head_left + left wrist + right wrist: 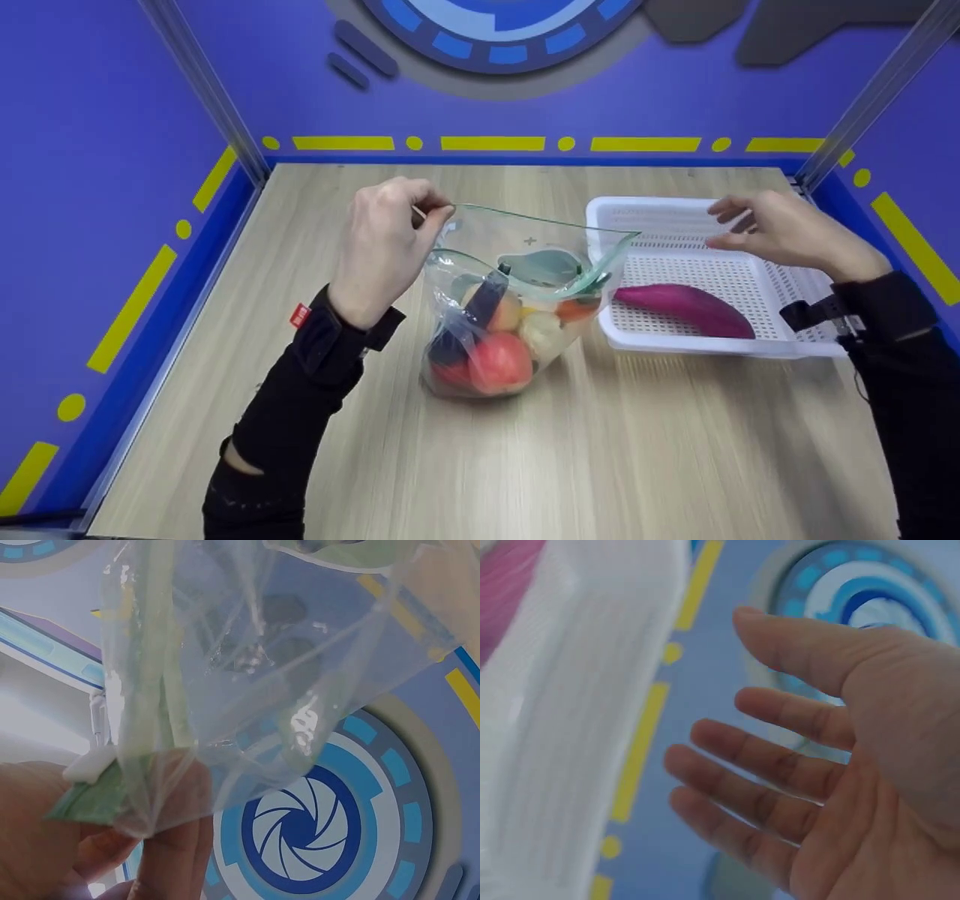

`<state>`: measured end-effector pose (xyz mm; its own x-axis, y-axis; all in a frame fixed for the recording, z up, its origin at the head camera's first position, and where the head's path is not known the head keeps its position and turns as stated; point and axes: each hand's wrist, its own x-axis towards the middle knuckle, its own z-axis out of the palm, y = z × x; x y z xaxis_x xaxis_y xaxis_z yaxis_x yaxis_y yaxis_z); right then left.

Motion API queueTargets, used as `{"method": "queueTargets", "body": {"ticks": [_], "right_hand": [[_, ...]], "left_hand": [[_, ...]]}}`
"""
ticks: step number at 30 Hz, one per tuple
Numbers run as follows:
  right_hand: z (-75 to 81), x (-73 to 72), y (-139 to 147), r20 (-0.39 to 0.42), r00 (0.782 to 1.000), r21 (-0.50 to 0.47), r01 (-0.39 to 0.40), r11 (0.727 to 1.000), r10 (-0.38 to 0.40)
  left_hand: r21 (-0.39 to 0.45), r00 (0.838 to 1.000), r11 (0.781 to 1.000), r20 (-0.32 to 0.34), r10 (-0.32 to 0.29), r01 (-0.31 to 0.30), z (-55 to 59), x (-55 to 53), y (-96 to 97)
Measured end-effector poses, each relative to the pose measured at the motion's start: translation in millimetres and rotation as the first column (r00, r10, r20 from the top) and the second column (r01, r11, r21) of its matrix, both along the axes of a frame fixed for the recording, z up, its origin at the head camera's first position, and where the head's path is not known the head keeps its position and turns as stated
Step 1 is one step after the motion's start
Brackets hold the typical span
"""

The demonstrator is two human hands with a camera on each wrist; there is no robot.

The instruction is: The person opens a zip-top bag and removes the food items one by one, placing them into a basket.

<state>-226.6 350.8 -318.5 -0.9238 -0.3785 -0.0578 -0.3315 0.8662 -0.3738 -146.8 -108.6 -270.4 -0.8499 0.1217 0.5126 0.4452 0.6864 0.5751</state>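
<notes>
My left hand [390, 244] pinches the top left corner of a clear zip bag [480, 262] with a green edge. In the left wrist view the bag's green strip [94, 791] lies between thumb and fingers. The bag stands on the table with its mouth apart, holding a red round fruit or vegetable [501, 364], a dark long one [486, 296], a pale round one [541, 334] and an orange one [577, 307]. Above the white basket [799, 346], my right hand [784, 229] hovers with spread fingers and nothing in them. A purple long vegetable [686, 306] lies in that basket.
The perforated basket stands at the right of the wood-look table [525, 465], close beside the bag. Blue walls [525, 112] with yellow marks enclose the back and both sides. Metal posts [202, 82] rise at the back corners.
</notes>
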Motion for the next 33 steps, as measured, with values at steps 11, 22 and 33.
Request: {"method": "queueTargets", "body": {"ticks": [11,22,33], "right_hand": [[64.6,62.1,-87,-0.586,0.774,-0.116,-0.375,0.920,0.242],[53.4,78.6,-175,-0.658,0.598,0.016,-0.597,0.802,0.457],[27.3,58.8,-229,-0.586,0.529,0.394,-0.475,0.787,0.613]], "left_hand": [[-0.007,1.000,1.000,-0.013,0.001,-0.001,-0.4,-0.1,-0.9],[-0.008,1.000,1.000,-0.020,-0.011,0.011,0.5,0.0,-0.7],[-0.013,0.998,1.000,-0.062,-0.010,0.009,-1.1,-0.9,3.4]]}}
